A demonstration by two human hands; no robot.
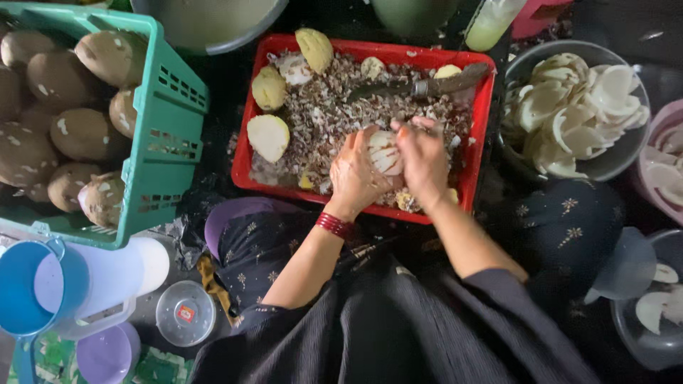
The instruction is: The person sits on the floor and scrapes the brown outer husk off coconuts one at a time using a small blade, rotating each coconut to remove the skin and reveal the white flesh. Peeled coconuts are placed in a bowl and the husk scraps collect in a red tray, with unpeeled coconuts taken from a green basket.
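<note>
Both hands, left hand [353, 174] and right hand [424, 160], are gripping a pale peeled fruit [385, 152] with fingers curled, near the red tray's [245, 153] front edge.

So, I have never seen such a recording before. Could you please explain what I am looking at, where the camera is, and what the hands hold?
There is no machine here. A person wears one camera on the head, so this single picture looks straight down at the person's own two bare hands. The left hand, with a red bangle on the wrist, and the right hand together hold a pale peeled piece over a red tray. The tray is full of brownish peelings, some pale chunks and a knife. To the left stands a green basket of brown round fruits. To the right a grey bowl holds white slices. A blue jug is at the lower left.
</note>
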